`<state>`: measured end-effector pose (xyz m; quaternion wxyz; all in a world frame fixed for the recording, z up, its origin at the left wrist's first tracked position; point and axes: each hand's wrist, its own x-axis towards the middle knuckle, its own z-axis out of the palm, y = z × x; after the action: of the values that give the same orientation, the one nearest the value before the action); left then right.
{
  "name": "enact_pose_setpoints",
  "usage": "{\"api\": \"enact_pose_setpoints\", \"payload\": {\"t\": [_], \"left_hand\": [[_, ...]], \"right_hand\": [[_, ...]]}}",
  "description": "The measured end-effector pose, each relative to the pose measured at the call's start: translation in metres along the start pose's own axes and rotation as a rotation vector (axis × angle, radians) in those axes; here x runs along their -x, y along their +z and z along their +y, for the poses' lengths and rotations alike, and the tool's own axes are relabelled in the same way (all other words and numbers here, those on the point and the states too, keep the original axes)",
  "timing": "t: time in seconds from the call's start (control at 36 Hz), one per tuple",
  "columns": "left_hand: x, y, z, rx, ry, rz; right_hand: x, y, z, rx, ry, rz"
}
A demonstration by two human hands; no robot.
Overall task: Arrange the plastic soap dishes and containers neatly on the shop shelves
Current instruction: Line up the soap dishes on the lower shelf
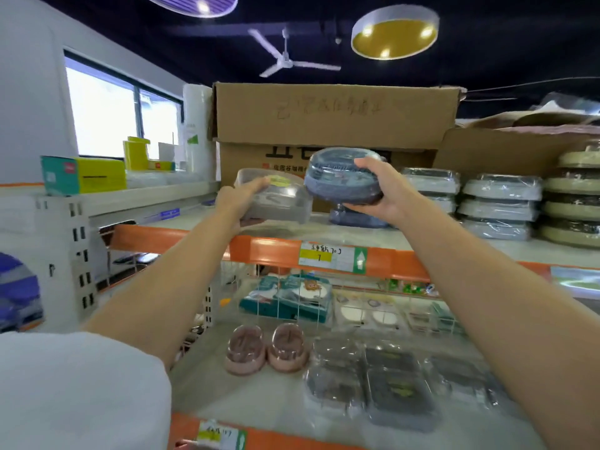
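Where the view begins, at the person's white sleeve [81, 384], two bare forearms reach forward over the lower shelf [259, 407], on which two pink oval soap dishes [266, 350] stand side by side and dark rectangular containers [389, 384] in clear wrap lie beside them, loosely grouped rather than squared up. Behind these, a wire basket [292, 300] holds teal packets. Above the orange shelf rail [266, 250] with its price tag [326, 256], both hands work at the upper shelf [357, 235]. The left hand [242, 198] grips a clear rectangular container [276, 196] with a yellow label, fingers laid over its top and thumb apparently beneath, just above the shelf surface. The right hand [380, 190] grips a blue round soap dish [344, 177], fingers curled over its lid and palm under its base, raised above a second blue dish [357, 217] already resting on the shelf. To the right, wrapped grey dishes [500, 203] and cream round dishes [574, 203] stand in tidy stacks, well apart from the hands. Farthest back stands a large cardboard box [334, 115]. Judged from this layout, the task is partly done: the right-hand stacks look finished, whereas the two held items have yet to be set down and the lower shelf appears to need straightening.
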<state>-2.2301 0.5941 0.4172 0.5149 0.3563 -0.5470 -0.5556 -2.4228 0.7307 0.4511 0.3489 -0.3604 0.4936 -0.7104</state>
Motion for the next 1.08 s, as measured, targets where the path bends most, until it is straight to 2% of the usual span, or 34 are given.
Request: {"api": "enact_pose_setpoints", "payload": {"t": [0.14,0.39,0.67,0.89,1.08], "left_hand": [[0.018,-0.030,0.010,0.010,0.040,-0.036],[0.056,-0.099,0.002,0.025,-0.023,-0.083],[0.100,-0.154,-0.035,0.116,-0.060,-0.194],[0.116,-0.193,-0.064,0.055,-0.111,-0.193],[0.121,-0.220,-0.100,-0.075,-0.234,-0.181]], "right_hand": [[0.029,0.019,0.001,-0.050,-0.017,-0.012],[0.084,0.063,0.033,-0.074,0.008,-0.036],[0.141,0.083,0.075,-0.092,0.061,-0.029],[0.168,0.092,0.109,-0.048,0.116,-0.028],[0.181,0.088,0.146,0.086,0.204,-0.016]]}}
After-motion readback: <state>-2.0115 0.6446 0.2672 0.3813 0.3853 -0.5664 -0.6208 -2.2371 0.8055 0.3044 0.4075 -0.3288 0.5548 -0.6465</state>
